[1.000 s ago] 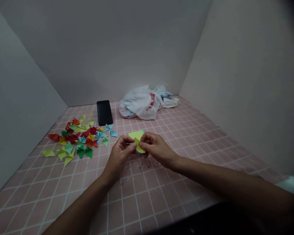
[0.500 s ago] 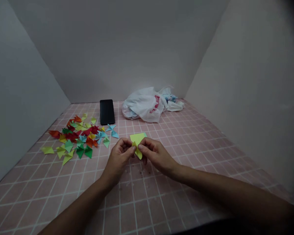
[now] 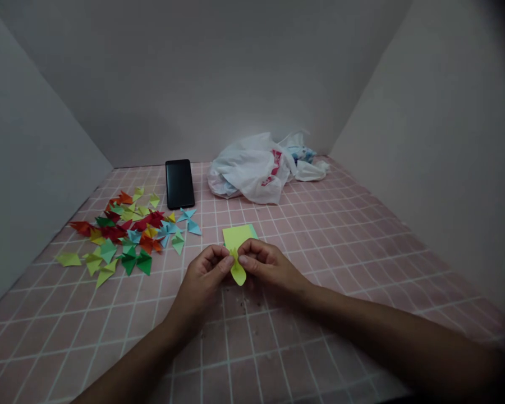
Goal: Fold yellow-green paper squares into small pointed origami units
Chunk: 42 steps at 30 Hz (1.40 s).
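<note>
Between my two hands is a small folded yellow paper piece [image 3: 238, 273], its rounded flap bulging down toward me. My left hand [image 3: 208, 272] pinches its left side between thumb and fingers. From the other side, my right hand [image 3: 266, 266] grips it the same way, thumb tip close to the left one. Just beyond the fingers lies a stack of square paper sheets [image 3: 237, 234], yellow on top with a pale green edge at the right. My hands cover the near part of that stack.
Many folded paper cranes [image 3: 128, 233] in red, orange, yellow, green and blue spread over the left of the tiled-pattern table [image 3: 340, 241]. Behind them lies a black phone [image 3: 179, 184]. A crumpled white plastic bag [image 3: 248, 168] rests by the back wall. Pale walls enclose three sides.
The yellow paper's near flap has opened into a wider, rounded shape as my fingers pull at its sides. The whole view has shifted slightly with my head.
</note>
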Each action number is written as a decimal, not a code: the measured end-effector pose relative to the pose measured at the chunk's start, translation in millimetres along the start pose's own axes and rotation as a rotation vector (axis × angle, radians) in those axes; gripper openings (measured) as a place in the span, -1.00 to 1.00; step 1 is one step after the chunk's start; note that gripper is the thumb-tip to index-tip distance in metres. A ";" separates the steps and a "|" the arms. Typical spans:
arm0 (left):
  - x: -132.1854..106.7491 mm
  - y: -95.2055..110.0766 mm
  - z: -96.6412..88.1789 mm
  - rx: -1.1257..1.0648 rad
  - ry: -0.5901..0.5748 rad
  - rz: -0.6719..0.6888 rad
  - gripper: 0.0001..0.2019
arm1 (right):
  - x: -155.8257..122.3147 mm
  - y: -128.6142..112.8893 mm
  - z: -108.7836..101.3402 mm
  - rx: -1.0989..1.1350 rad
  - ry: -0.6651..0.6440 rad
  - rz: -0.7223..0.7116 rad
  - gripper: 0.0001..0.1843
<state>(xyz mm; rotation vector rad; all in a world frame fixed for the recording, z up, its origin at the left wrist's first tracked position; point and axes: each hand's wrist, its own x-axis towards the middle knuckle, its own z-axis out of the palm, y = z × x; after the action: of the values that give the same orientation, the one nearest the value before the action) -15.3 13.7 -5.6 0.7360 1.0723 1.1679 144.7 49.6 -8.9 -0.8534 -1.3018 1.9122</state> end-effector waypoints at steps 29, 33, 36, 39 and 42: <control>-4.5 5.5 4.7 0.393 0.067 0.171 -0.81 | -0.1 2.7 -2.0 -0.118 0.045 0.055 -0.72; -4.2 4.9 3.2 0.345 0.047 0.142 -0.78 | -0.9 2.1 -2.8 -0.048 -0.023 0.042 -0.76; -3.6 2.9 1.3 0.308 0.034 0.118 -0.77 | -0.2 2.1 -3.4 -0.017 -0.031 0.015 -0.78; -3.8 1.5 0.7 0.309 0.034 0.117 -0.77 | 0.4 2.0 -3.1 -0.034 -0.018 0.036 -0.81; -4.2 1.2 1.5 0.304 0.033 0.101 -0.78 | -0.1 1.5 -1.9 -0.039 -0.008 0.054 -0.83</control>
<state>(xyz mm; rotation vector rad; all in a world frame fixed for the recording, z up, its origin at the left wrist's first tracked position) -14.4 10.1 -2.9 1.0198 1.2685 1.1164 146.1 50.0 -10.9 -0.9092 -1.3372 1.9395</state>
